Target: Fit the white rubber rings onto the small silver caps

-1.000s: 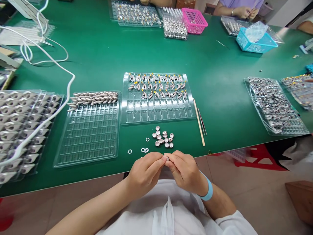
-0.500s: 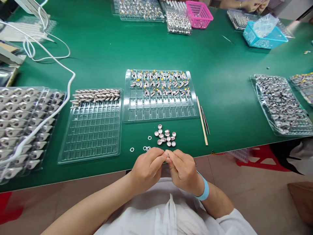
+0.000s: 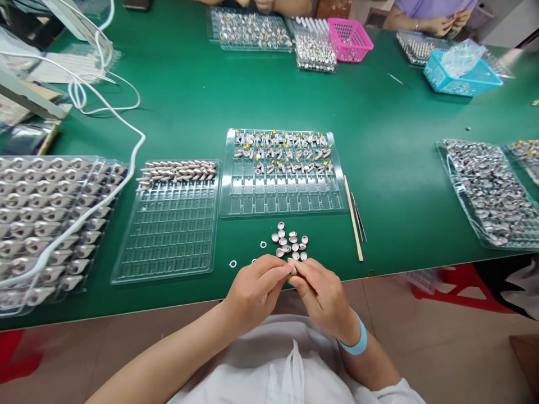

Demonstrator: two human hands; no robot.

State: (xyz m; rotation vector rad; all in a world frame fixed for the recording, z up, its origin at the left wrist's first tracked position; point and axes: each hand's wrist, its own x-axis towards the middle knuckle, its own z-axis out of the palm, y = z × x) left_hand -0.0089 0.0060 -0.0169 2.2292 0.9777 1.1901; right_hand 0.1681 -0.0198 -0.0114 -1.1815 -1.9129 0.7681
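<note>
My left hand point(image 3: 255, 289) and my right hand point(image 3: 322, 294) meet at the table's front edge, fingertips pinched together. Between them is a small pale rounded part point(image 3: 293, 271), mostly covered by the fingers. Just beyond the fingertips lies a loose group of small round metal cups point(image 3: 289, 241). White rings point(image 3: 263, 244) are scattered left of the cups, one partly hidden by my left hand. Behind the cups, a clear tray point(image 3: 283, 205) holds rows of small metal parts with yellow tabs in its far half.
Tweezers point(image 3: 359, 216) and a flat wooden stick point(image 3: 353, 219) lie right of the tray. Further trays of metal parts point(image 3: 172, 224) stand left and right. A white cable point(image 3: 137, 151) crosses the left. Pink point(image 3: 350, 40) and blue baskets point(image 3: 461, 78) and other people's hands are at the back.
The view has tilted up, so the table appears lower and more of the people opposite shows. My hands stay together; more of the pale part shows between the fingertips.
</note>
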